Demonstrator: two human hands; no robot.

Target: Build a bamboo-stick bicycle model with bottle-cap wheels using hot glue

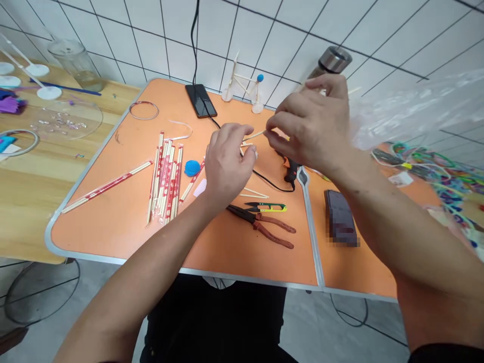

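My right hand (pixel 312 121) pinches the end of a thin wooden stick (pixel 255 135) between thumb and fingertips, above the orange table. Close beside it, my left hand (pixel 230 164) is curled, thumb and fingers closing around the stick's other end and some pale pieces that its fingers mostly hide. A glue gun (pixel 290 170) lies below my right hand. Nearer me are yellow-green thread snips (pixel 266 207) and pliers (pixel 260 222) with reddish-brown handles. Left of my left hand sit a blue lump (pixel 192 168) and several wrapped chopsticks (pixel 166 181).
A small stick structure (pixel 242 80) with a blue ball stands by the tiled wall. Around it are a black phone (pixel 201 101), a steel-capped bottle (pixel 335 59) and clear plastic (pixel 412 111). Another phone (pixel 340 214) lies right of the table seam. A black cord crosses the table.
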